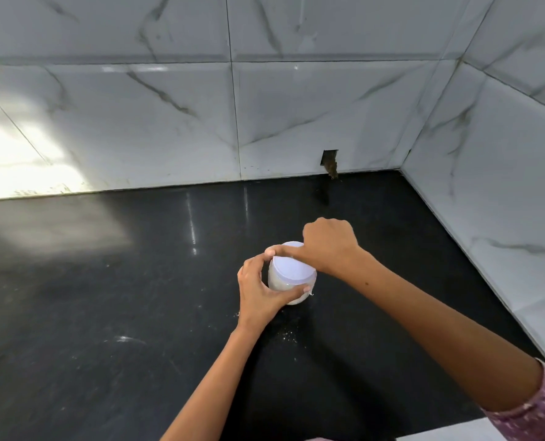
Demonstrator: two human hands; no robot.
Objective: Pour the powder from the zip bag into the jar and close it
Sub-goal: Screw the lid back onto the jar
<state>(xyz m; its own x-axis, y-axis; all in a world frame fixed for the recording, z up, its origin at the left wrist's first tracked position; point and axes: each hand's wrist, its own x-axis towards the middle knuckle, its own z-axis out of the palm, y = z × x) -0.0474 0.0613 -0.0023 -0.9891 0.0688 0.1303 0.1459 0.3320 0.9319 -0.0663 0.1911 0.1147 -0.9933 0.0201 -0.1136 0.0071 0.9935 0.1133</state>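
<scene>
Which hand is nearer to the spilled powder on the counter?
Left. The left hand holds the jar just above the spilled powder; the right hand is beyond, on the lid.

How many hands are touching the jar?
2. The left hand wraps around the side of the jar, and the right hand is on its lid from the far side.

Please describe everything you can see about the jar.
The jar is small, round and clear, plastic by its look, filled with white powder. A pale lilac lid covers its mouth. It stands on the black counter, tilted slightly. The left hand wraps its side; the right hand grips the lid's far edge.
</scene>
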